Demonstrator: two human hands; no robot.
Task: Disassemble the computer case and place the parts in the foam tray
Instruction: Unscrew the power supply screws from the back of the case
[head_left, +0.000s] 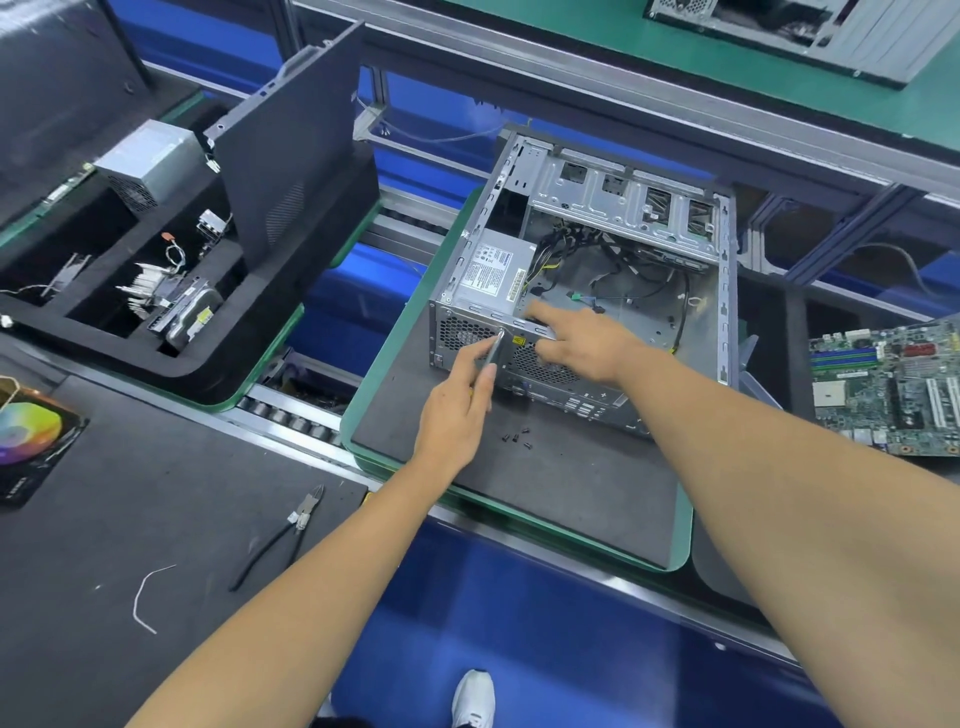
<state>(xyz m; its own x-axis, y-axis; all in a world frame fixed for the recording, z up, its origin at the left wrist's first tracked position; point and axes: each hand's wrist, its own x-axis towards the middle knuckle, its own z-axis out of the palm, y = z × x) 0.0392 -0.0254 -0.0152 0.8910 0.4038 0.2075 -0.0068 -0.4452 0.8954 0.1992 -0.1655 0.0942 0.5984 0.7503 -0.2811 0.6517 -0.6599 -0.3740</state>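
The open grey computer case (623, 218) lies on its side on a dark mat (545, 483), with a power supply (493, 270) and loose black cables (618, 260) inside. My left hand (457, 410) grips a screwdriver (497, 347) whose tip touches the case's rear panel near the power supply. My right hand (582, 343) rests on the rear edge of the case, index finger pointing over the rim and the other fingers curled down against the panel. The black foam tray (218, 358) at the left holds a second power supply (150, 166), a heatsink (150, 296) and a drive.
Several small black screws (518, 437) lie on the mat in front of the case. A dark side panel (296, 161) stands in the tray. A motherboard (888, 389) lies at the right. Cutting pliers (283, 535) and a white cable tie (143, 597) lie on the near-left mat.
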